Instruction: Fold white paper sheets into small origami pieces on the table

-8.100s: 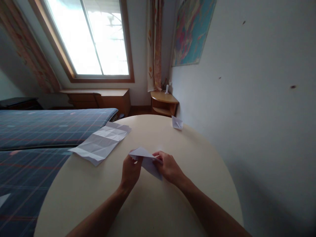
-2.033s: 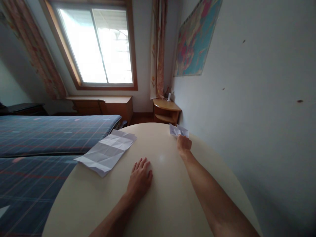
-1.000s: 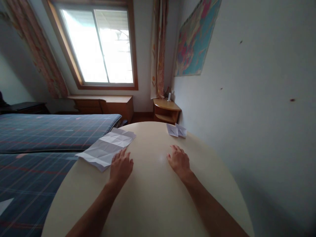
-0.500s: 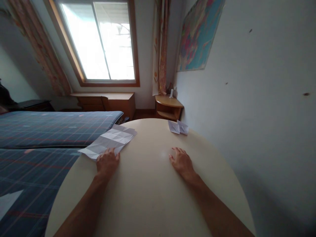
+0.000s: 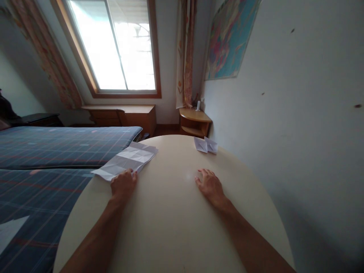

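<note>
My left hand point(image 5: 124, 185) rests on the cream round table point(image 5: 170, 227), at the near edge of a creased white sheet of paper point(image 5: 129, 157). Its fingers are loosely bent and reach the paper's edge; the fingertips are partly hidden. The sheet carries a grid of fold lines and lies at the table's left rim. On the right, my right hand point(image 5: 209, 185) lies palm down on the bare tabletop, fingers slightly curved and thumb apart, holding nothing. Beyond it stands a small folded paper piece point(image 5: 211, 145) with two angled halves, near the far rim.
A bed with a blue plaid cover point(image 5: 65, 148) adjoins the table on the left, with a white paper point(image 5: 11, 229) on it. The white wall point(image 5: 307, 151) rises at the right. A wooden desk point(image 5: 139, 113) and a corner shelf point(image 5: 196, 115) stand behind, below the window.
The fingers of my left hand have drawn in slightly at the paper's edge. My right hand stays where it was. The view has shifted very slightly.
</note>
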Available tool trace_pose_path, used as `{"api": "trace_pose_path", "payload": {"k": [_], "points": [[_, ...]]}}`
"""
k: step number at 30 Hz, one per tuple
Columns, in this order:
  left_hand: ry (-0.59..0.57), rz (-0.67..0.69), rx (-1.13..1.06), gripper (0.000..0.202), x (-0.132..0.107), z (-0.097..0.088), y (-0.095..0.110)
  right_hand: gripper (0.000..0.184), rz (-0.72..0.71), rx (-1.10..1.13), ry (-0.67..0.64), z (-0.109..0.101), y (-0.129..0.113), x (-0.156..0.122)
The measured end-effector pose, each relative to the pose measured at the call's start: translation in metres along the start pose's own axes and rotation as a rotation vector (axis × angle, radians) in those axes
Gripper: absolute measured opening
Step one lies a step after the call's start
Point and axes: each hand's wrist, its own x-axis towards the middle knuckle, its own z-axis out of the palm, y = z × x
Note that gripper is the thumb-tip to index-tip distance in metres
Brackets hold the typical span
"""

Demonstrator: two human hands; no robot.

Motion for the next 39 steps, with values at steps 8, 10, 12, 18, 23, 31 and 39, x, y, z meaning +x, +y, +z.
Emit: {"api": "trace_pose_path", "payload": {"k": [8, 10, 12, 18, 23, 31, 39], "points": [[0.005, -0.048, 0.017, 0.043, 0.001, -0.006, 0.003, 0.036, -0.001, 0.011, 0.003, 0.003, 0.001, 0.001], [0.079, -0.041, 0.027, 0.044, 0.001, -0.006, 0.004, 0.036, -0.005, 0.009, 0.006, 0.004, 0.002, 0.001], [0.162, -0.017, 0.031, 0.045, 0.000, -0.006, 0.005, 0.036, -0.007, 0.006, 0.009, 0.004, 0.002, 0.001], [0.259, 0.209, -0.106, 0.042, -0.013, -0.016, 0.026, 0.037, 0.005, 0.024, 0.008, 0.003, 0.001, 0.000], [0.177, 0.465, -0.228, 0.032, -0.038, -0.019, 0.060, 0.036, 0.014, 0.100, 0.144, 0.000, 0.000, 0.004], [-0.065, 0.944, -0.262, 0.025, -0.085, -0.013, 0.096, 0.033, -0.275, 0.233, 0.334, -0.014, -0.013, 0.001], [-0.222, 1.021, -0.184, 0.020, -0.107, -0.036, 0.106, 0.052, -0.197, 0.114, -0.163, 0.009, -0.024, -0.015]]}}
